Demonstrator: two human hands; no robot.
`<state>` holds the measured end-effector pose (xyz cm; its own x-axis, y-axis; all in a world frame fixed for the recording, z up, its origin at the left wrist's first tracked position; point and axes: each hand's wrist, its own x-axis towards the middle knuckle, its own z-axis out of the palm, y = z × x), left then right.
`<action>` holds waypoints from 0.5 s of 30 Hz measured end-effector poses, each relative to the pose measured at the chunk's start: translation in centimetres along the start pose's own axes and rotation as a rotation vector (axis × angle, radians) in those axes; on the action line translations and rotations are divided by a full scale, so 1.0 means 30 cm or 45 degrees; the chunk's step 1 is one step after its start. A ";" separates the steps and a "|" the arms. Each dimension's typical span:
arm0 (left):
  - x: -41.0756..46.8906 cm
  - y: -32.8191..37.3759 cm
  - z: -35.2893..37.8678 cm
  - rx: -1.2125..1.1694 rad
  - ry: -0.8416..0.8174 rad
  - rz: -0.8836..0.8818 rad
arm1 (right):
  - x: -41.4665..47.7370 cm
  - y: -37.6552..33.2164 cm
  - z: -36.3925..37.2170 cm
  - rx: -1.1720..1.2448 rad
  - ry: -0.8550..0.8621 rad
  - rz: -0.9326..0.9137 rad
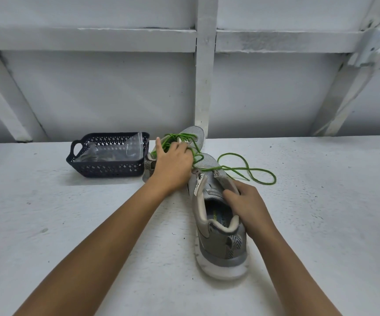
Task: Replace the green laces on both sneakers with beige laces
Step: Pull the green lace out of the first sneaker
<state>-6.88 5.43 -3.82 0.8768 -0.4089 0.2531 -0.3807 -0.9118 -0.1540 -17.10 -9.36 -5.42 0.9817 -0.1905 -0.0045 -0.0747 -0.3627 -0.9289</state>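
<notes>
Table: We look down on a white, speckled tabletop, with 2 bare forearms reaching out over it.
Near sneaker: A grey sneaker with a white sole stands right of centre, heel toward us and toe pointing away.
Right hand: The right hand grips the right side of that sneaker's collar. The thumb lies across the rim by the tongue and the other fingers curl down the outer side.
Left hand: Farther out, the left hand sits where the 2 sneakers meet, thumb stuck out to the left. Its fingers curl over the green strands, but the fingertips are hidden, so we cannot tell which strand they pinch.
Green laces: The green laces run loose over both sneakers, and 1 long end loops across the table to the right of the near toe.
Far sneaker: A second grey sneaker lies just behind the left hand, touching the first, heel to the left and toe angled toward the wall.
Basket: A dark perforated basket stands just left of the far sneaker and holds a clear plastic bag. We cannot make out what is in the bag.
Wall: White panels with 1 upright post close the scene.
</notes>
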 end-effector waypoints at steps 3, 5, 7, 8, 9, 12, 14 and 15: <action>-0.009 -0.046 -0.021 -0.031 0.074 -0.149 | 0.001 0.002 -0.001 -0.011 0.004 -0.004; -0.014 -0.084 -0.048 -0.074 0.093 -0.242 | 0.003 0.002 0.000 -0.024 0.016 0.003; -0.015 -0.107 -0.065 -0.107 0.062 -0.282 | 0.004 0.002 0.000 -0.030 0.020 0.006; -0.015 -0.111 -0.066 -0.116 0.061 -0.262 | 0.004 0.002 0.000 -0.031 0.022 0.004; -0.014 -0.111 -0.059 -0.128 0.069 -0.218 | 0.003 0.001 0.001 -0.029 0.024 0.001; -0.011 -0.085 -0.029 -0.112 0.024 -0.038 | 0.003 0.001 0.000 -0.027 0.025 -0.002; -0.005 -0.059 -0.015 -0.055 -0.056 0.071 | 0.003 0.000 0.001 -0.025 0.019 -0.003; -0.001 -0.047 -0.012 -0.024 -0.091 0.111 | 0.003 -0.001 0.001 -0.021 0.018 -0.003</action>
<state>-6.49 6.71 -3.26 0.8585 -0.4837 0.1706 -0.4614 -0.8736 -0.1546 -17.02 -9.32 -5.39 0.9793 -0.2023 0.0030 -0.0753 -0.3782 -0.9227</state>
